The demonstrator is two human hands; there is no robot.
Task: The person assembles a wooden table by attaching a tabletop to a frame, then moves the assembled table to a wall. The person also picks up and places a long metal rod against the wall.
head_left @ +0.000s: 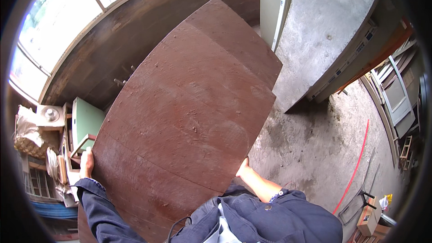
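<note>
Left hand (pixel 86 163) grips the left edge of a large reddish-brown plywood board (pixel 189 108), fingers closed over it. Right hand (pixel 243 169) clasps the right edge, apparently closed, fingers hidden behind. Board tilts above the concrete floor (pixel 310 148).

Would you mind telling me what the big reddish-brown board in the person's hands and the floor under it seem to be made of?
The board looks like film-faced plywood or similar sheet wood: flat, thin, with a matt red-brown coating, scuffed and speckled with pale grit. The left hand and right hand grip its side edges. The floor appears to be bare concrete: grey, rough, mottled and stained.
</note>
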